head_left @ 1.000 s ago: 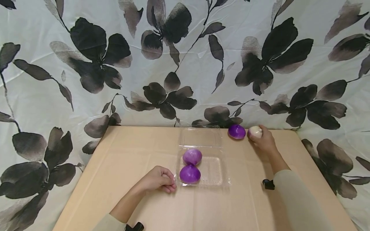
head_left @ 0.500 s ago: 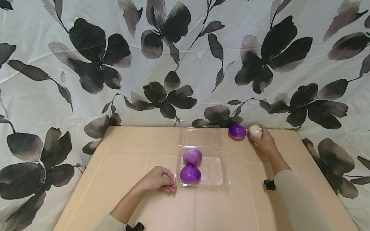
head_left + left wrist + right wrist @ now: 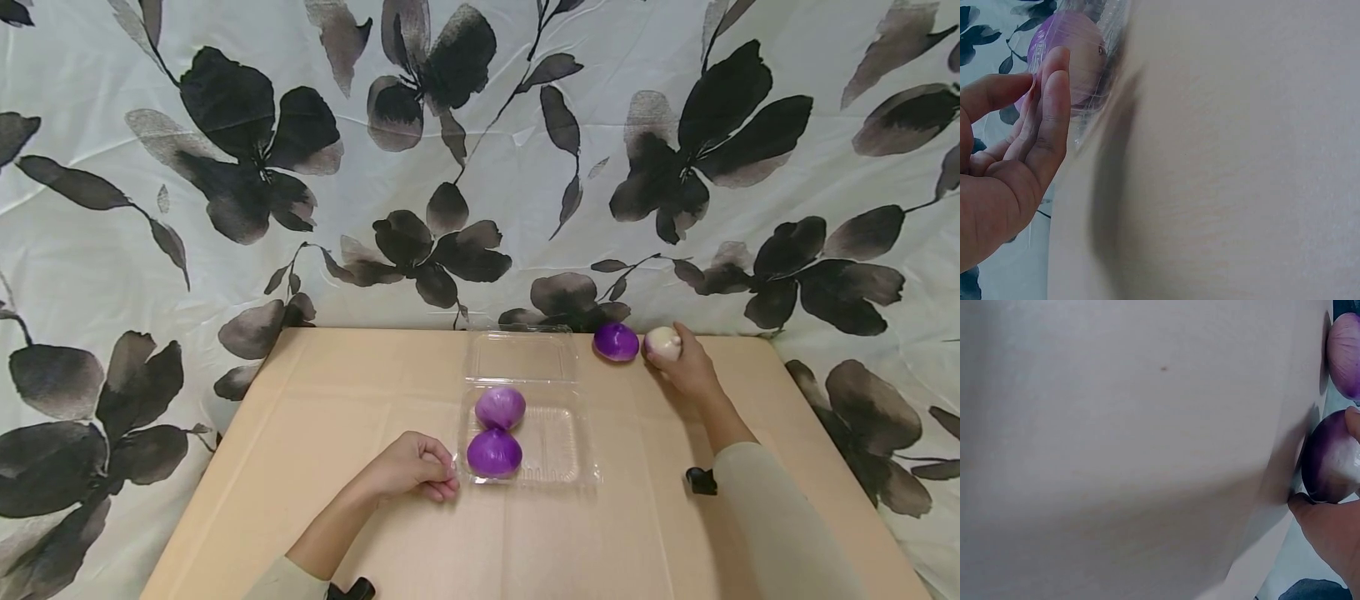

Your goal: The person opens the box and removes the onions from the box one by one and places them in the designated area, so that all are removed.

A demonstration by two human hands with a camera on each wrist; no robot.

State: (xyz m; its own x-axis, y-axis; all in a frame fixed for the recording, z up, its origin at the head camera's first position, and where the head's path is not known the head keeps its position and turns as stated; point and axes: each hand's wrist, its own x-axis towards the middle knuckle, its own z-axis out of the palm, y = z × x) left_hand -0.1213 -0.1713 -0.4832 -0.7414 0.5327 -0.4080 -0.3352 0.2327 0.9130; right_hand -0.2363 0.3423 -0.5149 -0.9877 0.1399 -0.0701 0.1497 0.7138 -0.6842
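Clear box [image 3: 551, 442], purple onion [image 3: 494, 452] and mauve onion [image 3: 500, 407] in its left half, left hand [image 3: 412, 468] with fingers pinching its near left corner, right hand [image 3: 688, 367] clamped round white-topped onion [image 3: 662, 342] right of its lid [image 3: 522, 356], bright onion [image 3: 616, 342] between

From high, the head view looks forward and down to the far edge of the table [image 3: 360, 375]; the close wrist views share with it the left hand [image 3: 412, 467] and right hand [image 3: 686, 367].
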